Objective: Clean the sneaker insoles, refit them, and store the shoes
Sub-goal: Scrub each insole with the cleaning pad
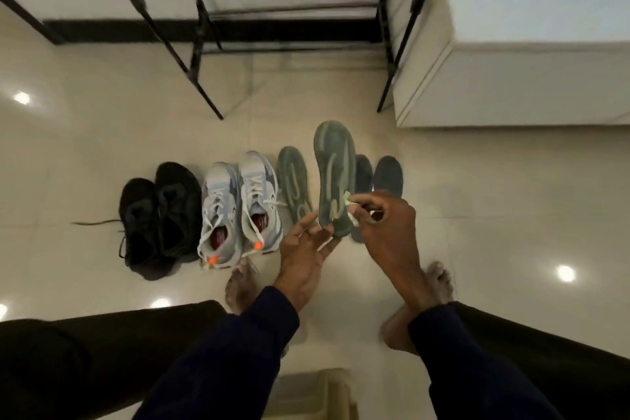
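Head view: cleaning looks mid-way. The left hand grips the heel of a green insole, raised just right of the grey-white sneakers. The right hand pinches a pale wipe against it. Its mate and two dark insoles lie right of those sneakers, so refitting and storing are apparently not yet done.

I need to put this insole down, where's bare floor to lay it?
Bare floor: between the shoe rack legs and the shoe row; left of the black sneakers; right of the dark insoles, below the white cabinet. Crowded: black sneakers, white sneakers, the lying green insole and dark insoles sit side by side.
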